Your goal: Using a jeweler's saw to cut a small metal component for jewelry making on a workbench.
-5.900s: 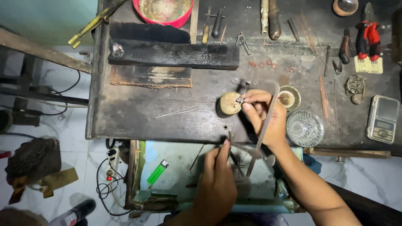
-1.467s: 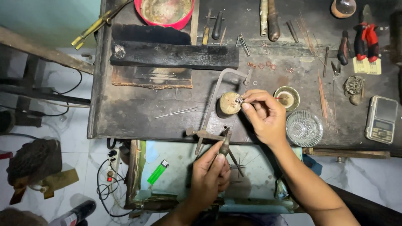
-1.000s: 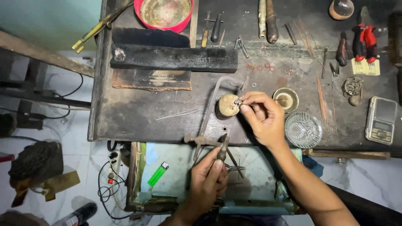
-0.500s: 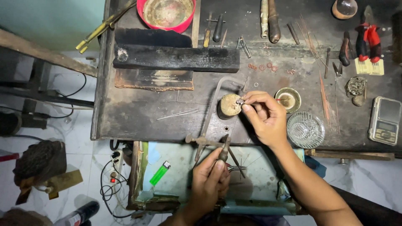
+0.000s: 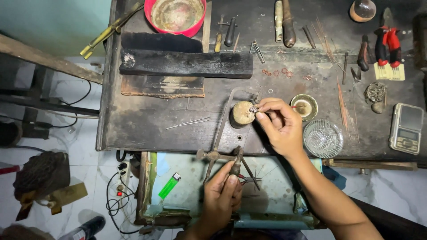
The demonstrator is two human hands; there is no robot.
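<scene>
At the near edge of the dark workbench point(image 5: 147, 129):
Small metal piece point(image 5: 253, 108): lies on top of the round wooden block point(image 5: 243, 113), centre of the bench.
Right hand point(image 5: 280, 126): fingertips pinched together on the small metal piece.
Saw frame point(image 5: 221, 133): thin metal bow, runs from beside the block down over the bench edge.
Left hand point(image 5: 223, 194): fingers closed around the saw frame's handle, above the open drawer point(image 5: 187, 195).
Brass dish point(image 5: 304, 106): just right of the right hand.
Glass dish point(image 5: 323, 138): right, near edge.
Pocket scale point(image 5: 406, 129): far right.
Charred block point(image 5: 187, 64): far side, long and black.
Red bowl point(image 5: 175, 15): far edge.
Green lighter point(image 5: 169, 186): in the drawer, left.
</scene>
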